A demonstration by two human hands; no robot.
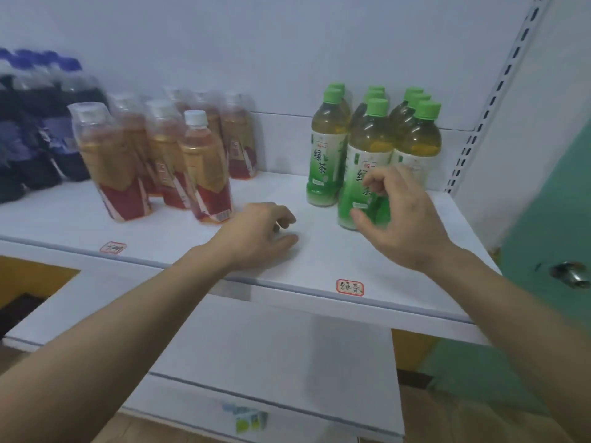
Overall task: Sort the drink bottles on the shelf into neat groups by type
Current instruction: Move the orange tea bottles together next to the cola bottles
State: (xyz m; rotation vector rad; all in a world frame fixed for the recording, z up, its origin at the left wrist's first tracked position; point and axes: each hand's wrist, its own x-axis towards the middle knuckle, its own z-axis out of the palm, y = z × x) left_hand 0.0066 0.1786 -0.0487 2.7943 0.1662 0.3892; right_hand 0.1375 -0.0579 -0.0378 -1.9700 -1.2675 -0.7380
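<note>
Two hands over bare shelf (pixel 179 238) front, between red-label bottles (pixel 204 174), green-tea bottles (pixel 367 155)

You stand at a shop display: a white shelf (pixel 80 219) holds bottled drinks grouped by kind, small red-bordered labels (pixel 350 287) mark its near edge, and a slotted metal upright (pixel 499 100) rises at the far right.

dark bottles (pixel 28 129) — blurred (left edge), cropped

绿茶 on green-capped bottle (pixel 327 148), likely on shelf tag (pixel 350 287)
</note>
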